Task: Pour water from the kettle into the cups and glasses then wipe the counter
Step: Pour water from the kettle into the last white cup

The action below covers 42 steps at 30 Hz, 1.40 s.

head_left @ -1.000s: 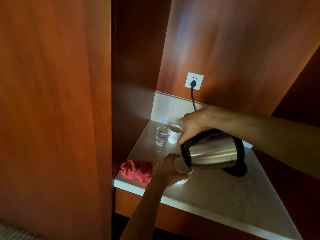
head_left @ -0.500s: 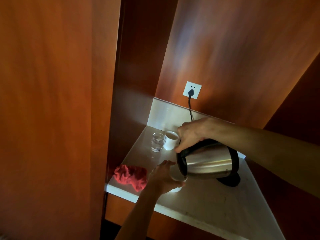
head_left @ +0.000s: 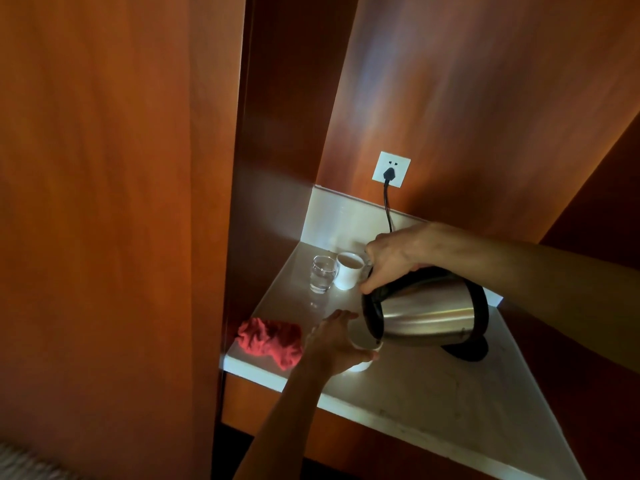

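My right hand grips the black handle of a steel kettle, which is tipped over to the left with its spout above a white cup. My left hand curls round that cup on the pale counter. The kettle and my hand hide most of the cup. Farther back stand a clear glass holding water and a second white cup, side by side. A crumpled red cloth lies at the counter's front left corner.
The black kettle base sits behind the kettle on the right, its cord running up to a white wall socket. Wooden panels close the niche at the left, back and right. The counter's front edge runs diagonally below my left arm.
The hands, kettle and cup keep the same pose across the frames; the kettle stays tipped over the cup. Only the camera view has shifted slightly.
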Each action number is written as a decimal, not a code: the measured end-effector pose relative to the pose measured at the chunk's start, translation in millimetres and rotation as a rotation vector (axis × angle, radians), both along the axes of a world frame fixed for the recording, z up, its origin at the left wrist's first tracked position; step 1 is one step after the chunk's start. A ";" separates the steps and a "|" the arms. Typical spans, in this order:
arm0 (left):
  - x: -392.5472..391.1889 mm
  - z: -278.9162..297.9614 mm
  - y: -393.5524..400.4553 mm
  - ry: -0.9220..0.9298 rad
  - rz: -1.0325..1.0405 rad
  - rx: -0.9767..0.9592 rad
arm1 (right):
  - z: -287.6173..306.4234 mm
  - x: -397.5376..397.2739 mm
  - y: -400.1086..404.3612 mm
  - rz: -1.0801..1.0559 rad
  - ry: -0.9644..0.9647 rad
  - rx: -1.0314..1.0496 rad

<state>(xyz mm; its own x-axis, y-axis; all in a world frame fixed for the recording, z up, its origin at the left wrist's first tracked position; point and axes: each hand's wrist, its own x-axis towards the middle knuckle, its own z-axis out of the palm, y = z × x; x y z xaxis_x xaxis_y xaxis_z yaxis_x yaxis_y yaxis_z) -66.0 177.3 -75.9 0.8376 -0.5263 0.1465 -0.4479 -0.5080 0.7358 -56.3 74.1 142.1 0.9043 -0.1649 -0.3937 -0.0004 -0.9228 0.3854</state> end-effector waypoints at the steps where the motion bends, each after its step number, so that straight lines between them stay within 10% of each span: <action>1: -0.1 0.6 0.3 -0.004 0.000 0.008 | 0.0 0.8 0.8 -0.009 0.002 -0.006; 23: -1.6 2.3 0.4 -0.004 0.003 0.033 | -5.1 -3.0 -14.0 0.013 -0.040 0.003; 42: -7.8 21.4 -12.6 -0.083 0.029 0.186 | -33.1 -78.9 -120.4 -0.297 -0.392 0.552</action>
